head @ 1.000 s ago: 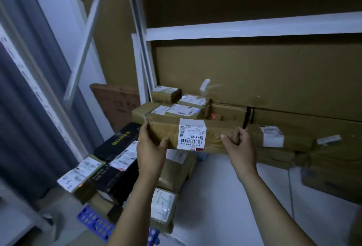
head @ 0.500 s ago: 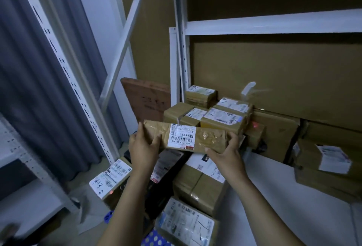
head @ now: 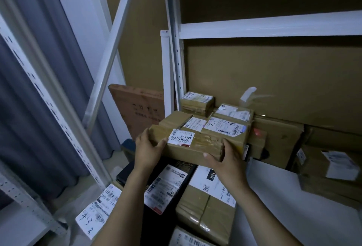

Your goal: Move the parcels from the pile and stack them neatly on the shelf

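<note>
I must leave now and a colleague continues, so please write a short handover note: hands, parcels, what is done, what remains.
Left hand: grips the left end of the taped parcel.
Right hand: grips its right end.
Parcel: held level just in front of the stacked parcels on the shelf, not released.
Done: those stacked parcels already sit at the shelf's left end.
Left: set this one down, then move the pile below the hands.

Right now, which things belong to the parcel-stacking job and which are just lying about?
Job: long brown taped cardboard parcel with white barcode label, gripped by left hand and right hand; brown labelled parcels stacked on the white metal shelf; pile of labelled parcels below.
Lying about: grey curtain; reddish-brown flat board leaning by the wall; slanted white metal brace.
</note>
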